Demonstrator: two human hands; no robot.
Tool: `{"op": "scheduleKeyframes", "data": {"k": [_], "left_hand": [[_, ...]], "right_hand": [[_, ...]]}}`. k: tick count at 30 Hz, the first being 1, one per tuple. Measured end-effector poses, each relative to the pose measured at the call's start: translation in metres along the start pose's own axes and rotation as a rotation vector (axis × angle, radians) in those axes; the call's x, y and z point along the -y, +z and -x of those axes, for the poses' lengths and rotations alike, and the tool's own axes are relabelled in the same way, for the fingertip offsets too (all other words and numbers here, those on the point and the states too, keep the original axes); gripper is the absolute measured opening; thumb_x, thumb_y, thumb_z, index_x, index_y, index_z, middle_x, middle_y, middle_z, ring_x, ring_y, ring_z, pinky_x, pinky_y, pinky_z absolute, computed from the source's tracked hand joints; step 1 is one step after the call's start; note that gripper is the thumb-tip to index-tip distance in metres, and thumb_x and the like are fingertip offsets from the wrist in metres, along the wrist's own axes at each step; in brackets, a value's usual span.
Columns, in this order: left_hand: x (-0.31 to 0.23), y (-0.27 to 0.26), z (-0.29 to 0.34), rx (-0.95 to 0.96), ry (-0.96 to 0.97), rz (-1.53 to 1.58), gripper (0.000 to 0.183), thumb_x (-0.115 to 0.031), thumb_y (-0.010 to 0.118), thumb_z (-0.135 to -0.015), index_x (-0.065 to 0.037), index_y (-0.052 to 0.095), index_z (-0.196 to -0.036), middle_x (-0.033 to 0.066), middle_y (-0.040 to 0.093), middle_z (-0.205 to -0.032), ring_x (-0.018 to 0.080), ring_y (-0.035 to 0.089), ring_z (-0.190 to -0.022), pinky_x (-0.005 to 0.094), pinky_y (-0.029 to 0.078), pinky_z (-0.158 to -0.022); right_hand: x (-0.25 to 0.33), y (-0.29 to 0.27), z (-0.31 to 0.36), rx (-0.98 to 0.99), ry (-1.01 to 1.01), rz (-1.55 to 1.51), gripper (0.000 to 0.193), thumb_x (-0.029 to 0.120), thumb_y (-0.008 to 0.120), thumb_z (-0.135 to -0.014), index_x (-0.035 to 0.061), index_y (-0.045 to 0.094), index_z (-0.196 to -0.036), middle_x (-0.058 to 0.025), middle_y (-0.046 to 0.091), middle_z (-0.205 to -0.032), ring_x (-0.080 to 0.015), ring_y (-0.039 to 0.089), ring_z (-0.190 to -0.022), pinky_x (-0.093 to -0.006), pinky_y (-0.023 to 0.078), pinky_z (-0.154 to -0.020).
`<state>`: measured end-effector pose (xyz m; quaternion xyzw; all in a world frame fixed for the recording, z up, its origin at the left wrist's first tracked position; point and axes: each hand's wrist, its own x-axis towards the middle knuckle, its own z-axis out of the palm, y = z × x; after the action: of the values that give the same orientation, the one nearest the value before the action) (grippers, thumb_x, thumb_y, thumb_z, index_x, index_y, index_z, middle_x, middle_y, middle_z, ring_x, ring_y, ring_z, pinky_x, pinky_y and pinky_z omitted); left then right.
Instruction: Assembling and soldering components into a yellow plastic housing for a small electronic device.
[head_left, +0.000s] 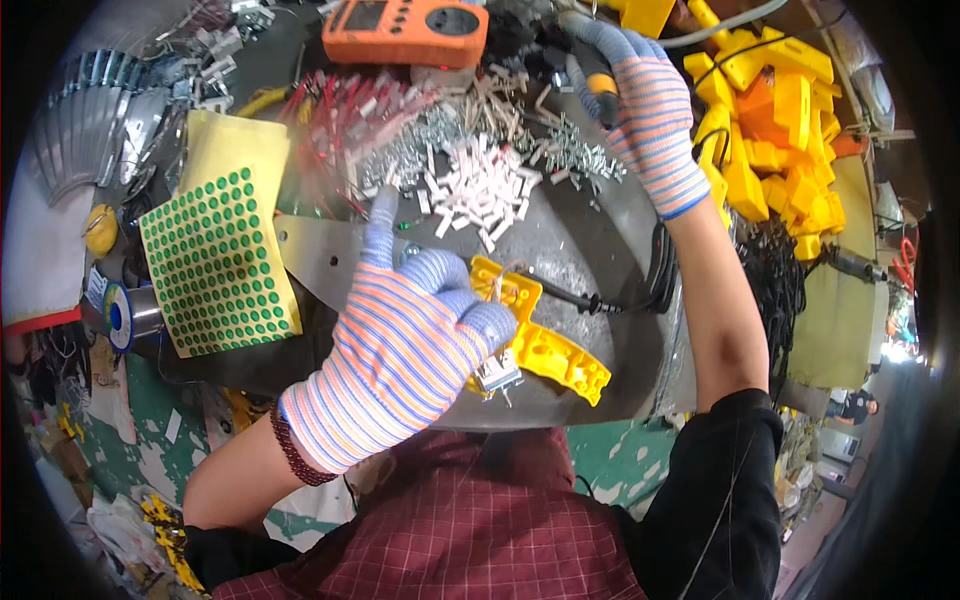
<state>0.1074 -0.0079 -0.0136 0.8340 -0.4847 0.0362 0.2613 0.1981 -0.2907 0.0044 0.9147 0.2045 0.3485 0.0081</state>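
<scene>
Step in hand: the person is assembling a yellow moulded plastic housing (545,350) on the grey metal work plate (570,250), judging by the small metal fitting (497,372) showing at the housing's near left end.
Left hand (405,350): gloved in striped knit fabric, it is pressing down on the left part of the housing; thumb and curled fingers are closing on the housing, while the index finger (380,225) is pointing far, towards the loose parts.
Right hand (645,110): gloved likewise, it is reaching to the far right and wrapping closed round a black-and-orange tool handle (598,80); the tool's working end is hidden.
Housing position: lying near the middle of the plate, its right end free, a black cable (610,300) running just beyond it.
Parts supply: a heap of small white sleeves (485,190) and silver metal terminals (420,150) is lying far of the housing; a yellow sheet of green round stickers (215,265) is lying to the left; an orange handheld meter (405,30) is resting at the far edge.
Next move: likely calling for the tool to come near, onto the fitting, with the left hand steadying the housing.
</scene>
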Motion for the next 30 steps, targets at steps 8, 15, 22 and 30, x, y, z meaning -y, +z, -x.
{"op": "scheduleKeyframes", "data": {"k": [8, 15, 22, 30], "left_hand": [[0.000, 0.001, 0.000, 0.009, -0.036, 0.100, 0.011, -0.021, 0.074, -0.069, -0.018, 0.068, -0.077, -0.0024, 0.063, -0.070, 0.0200, 0.060, -0.082, 0.0686, 0.025, -0.109], [-0.006, -0.004, 0.000, 0.070, -0.042, 0.056, 0.014, -0.020, 0.073, -0.067, -0.020, 0.070, -0.081, -0.0015, 0.065, -0.071, 0.0217, 0.061, -0.082, 0.0666, 0.026, -0.108], [-0.004, -0.003, 0.001, 0.017, -0.015, 0.092, 0.017, -0.017, 0.072, -0.066, -0.019, 0.069, -0.082, -0.0003, 0.064, -0.071, 0.0228, 0.061, -0.080, 0.0566, 0.038, -0.100], [-0.002, 0.000, 0.004, 0.022, -0.014, 0.173, 0.017, -0.015, 0.071, -0.067, -0.013, 0.069, -0.083, 0.0036, 0.065, -0.074, 0.0245, 0.061, -0.080, 0.0395, 0.050, -0.075]], "right_hand": [[0.078, -0.071, 0.053, 0.220, 0.732, -0.708, 0.019, 0.010, 0.068, -0.084, 0.0022, 0.063, -0.101, -0.0086, 0.066, -0.090, -0.0162, 0.062, -0.075, -0.0272, 0.049, -0.071], [0.111, -0.104, 0.089, 0.382, 0.361, -0.824, 0.016, 0.008, 0.073, -0.075, 0.0080, 0.065, -0.088, -0.0100, 0.065, -0.091, -0.0298, 0.065, -0.086, -0.0396, 0.050, -0.078], [0.133, -0.106, 0.101, 0.469, 0.310, -0.763, 0.035, 0.034, 0.081, -0.068, 0.0122, 0.066, -0.090, -0.0076, 0.062, -0.105, -0.0323, 0.058, -0.103, -0.0442, 0.045, -0.087], [0.140, -0.101, 0.104, 0.463, 0.297, -0.715, 0.037, 0.037, 0.078, -0.066, 0.0115, 0.065, -0.089, -0.0081, 0.060, -0.107, -0.0335, 0.056, -0.106, -0.0470, 0.044, -0.090]]}}
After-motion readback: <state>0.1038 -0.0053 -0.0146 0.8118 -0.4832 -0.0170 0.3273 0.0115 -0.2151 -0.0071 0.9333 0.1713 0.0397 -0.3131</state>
